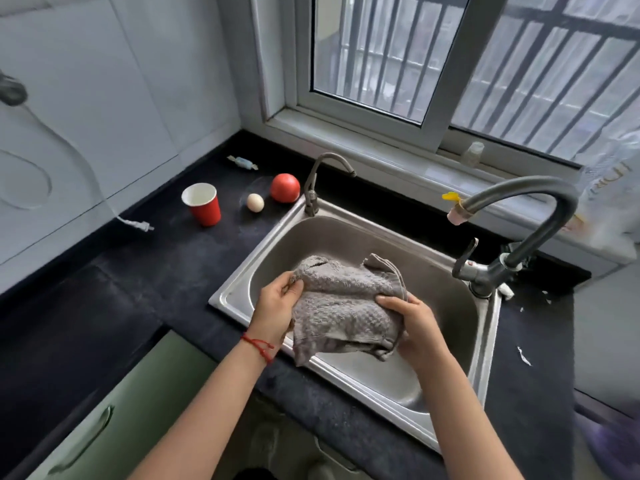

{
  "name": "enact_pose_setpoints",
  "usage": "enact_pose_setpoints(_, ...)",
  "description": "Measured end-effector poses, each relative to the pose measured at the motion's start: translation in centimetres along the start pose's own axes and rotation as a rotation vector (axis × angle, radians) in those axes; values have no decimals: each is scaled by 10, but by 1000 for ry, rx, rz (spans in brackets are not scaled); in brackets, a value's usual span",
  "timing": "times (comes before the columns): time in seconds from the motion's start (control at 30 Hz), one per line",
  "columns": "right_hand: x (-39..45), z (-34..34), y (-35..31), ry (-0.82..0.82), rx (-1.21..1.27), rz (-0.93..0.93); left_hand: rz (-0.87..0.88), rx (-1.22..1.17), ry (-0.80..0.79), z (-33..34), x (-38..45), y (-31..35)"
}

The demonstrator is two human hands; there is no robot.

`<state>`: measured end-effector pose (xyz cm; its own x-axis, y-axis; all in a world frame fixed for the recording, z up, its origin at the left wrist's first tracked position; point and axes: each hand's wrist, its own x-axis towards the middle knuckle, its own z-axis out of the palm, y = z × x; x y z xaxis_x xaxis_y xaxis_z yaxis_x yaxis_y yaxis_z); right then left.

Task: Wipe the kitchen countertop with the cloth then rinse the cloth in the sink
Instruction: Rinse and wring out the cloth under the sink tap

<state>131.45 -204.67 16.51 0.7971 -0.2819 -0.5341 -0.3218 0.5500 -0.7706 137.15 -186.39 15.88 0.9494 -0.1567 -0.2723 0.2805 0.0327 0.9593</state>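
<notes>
A grey waffle-textured cloth (341,306) hangs bunched over the steel sink (349,233), held between both hands. My left hand (277,306), with a red string at its wrist, grips the cloth's left edge above the sink's front-left rim. My right hand (415,327) clutches the cloth's right side over the basin. The big grey tap (533,216) arches in from the right, and no water shows at its spout. The dark countertop (156,282) runs to the left of the sink.
On the counter behind the sink's left corner stand a red paper cup (202,204), an egg (255,202) and a tomato (285,187). A small second tap (317,178) rises at the sink's back-left corner. A white plug (138,225) lies on the counter.
</notes>
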Motion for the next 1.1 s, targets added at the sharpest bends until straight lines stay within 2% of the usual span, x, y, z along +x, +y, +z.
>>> enact_pose_setpoints(0.1, -3, 2, 11, -5, 29, 191, -192, -241, -13, -4, -18, -2)
enact_pose_setpoints(0.2, -6, 8, 13, -16, -1, 179, -274, -301, -6, -13, -26, -4)
enact_pose_setpoints(0.27, -10, 7, 6, -136, 11, 13, -193, -320, -17, -21, -29, 2)
enact_pose_setpoints(0.37, -32, 11, -12, -471, 38, -362, 31, -387, -94, -32, -34, 21)
enact_pose_setpoints(0.4, -38, 14, -16, -520, -1, -438, 85, -381, -114, -34, -34, 27)
enact_pose_setpoints(0.47, -40, 17, -17, -506, -93, -503, 122, -344, -98, -38, -31, 29)
enact_pose_setpoints(0.57, -38, 21, -11, -464, -97, -487, 86, -326, -102, -41, -30, 27)
enact_pose_setpoints(0.77, -38, 26, -9, -456, -130, -457, 8, -457, -235, -53, -31, 35)
enact_pose_setpoints(0.9, -34, 34, -8, -369, -132, -313, -91, -496, -354, -56, -28, 37)
enact_pose_setpoints(1.0, -30, 39, 0, -270, -134, -165, -124, -368, -309, -50, -28, 35)
enact_pose_setpoints(1.1, -28, 40, 4, -150, -118, -8, -48, -221, -189, -41, -32, 27)
